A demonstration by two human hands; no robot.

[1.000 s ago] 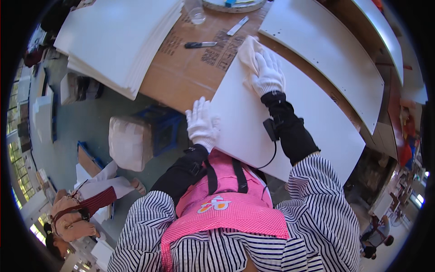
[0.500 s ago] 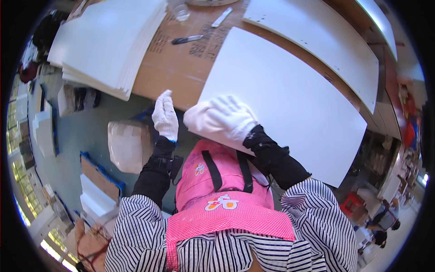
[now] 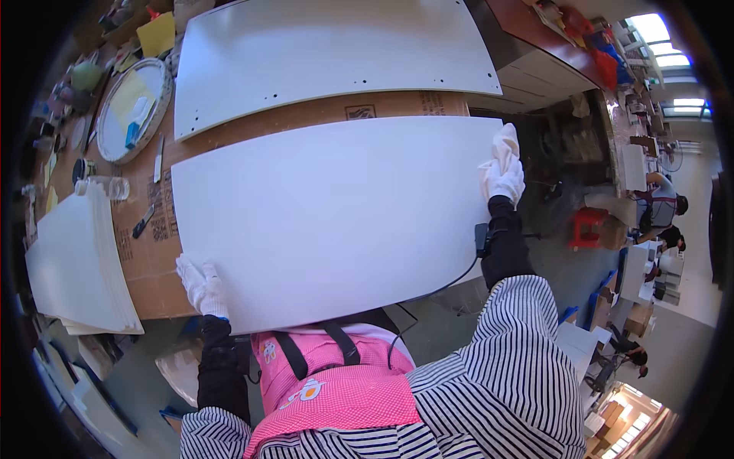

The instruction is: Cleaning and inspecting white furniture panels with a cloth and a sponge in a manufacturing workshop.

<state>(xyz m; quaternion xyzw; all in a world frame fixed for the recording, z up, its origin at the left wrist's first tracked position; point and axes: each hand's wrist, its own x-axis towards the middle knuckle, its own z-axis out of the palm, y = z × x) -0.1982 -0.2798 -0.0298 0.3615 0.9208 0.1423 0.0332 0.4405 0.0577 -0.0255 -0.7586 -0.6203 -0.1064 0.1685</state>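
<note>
A large white panel (image 3: 336, 222) lies flat across the cardboard-covered table in front of me. My left hand (image 3: 202, 287), in a white knit glove, rests at its near left corner with the fingers apart. Out at the panel's right edge is my right hand (image 3: 501, 180), also gloved in white. Its fingers are closed on what looks like a bunched white cloth (image 3: 505, 143), pressed at the far right corner. The cloth and glove are close in colour, so their border is hard to make out.
Beyond lies a second white panel (image 3: 329, 57) with small holes along its edge. At left are a stack of white boards (image 3: 76, 260), a dark-handled knife (image 3: 143, 222), a pale strip-shaped tool (image 3: 159, 159), a clear cup (image 3: 118, 188) and a round white tray (image 3: 162, 96). A red stool (image 3: 587, 228) stands right.
My right hand has gone from the panel's near left area to its right edge. My left hand, earlier raised off the table, now touches the panel's left corner. My view has turned right.
</note>
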